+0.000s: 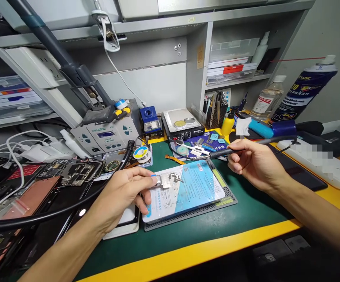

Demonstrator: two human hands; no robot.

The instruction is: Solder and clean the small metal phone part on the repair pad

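Observation:
My left hand (136,186) pinches a small silvery flat part with a blue edge (158,180) between thumb and fingers. It is over a blue and white printed box (197,184), which rests on a grey perforated mat (228,199). Small dark metal pieces (175,177) show right beside the silvery part; whether they are attached to it I cannot tell. In my right hand (253,160) is a slim black soldering iron (220,153), pointing left above the box's far edge. Its cable runs off to the right behind the hand.
Opened phones and boards (78,172) crowd the left, with a thick black hose (70,214) across them. Behind stand a grey soldering station (105,135), a solder spool (142,153) and a hot plate (184,135). A spray can (304,92) and a clear bottle (268,100) stand at right.

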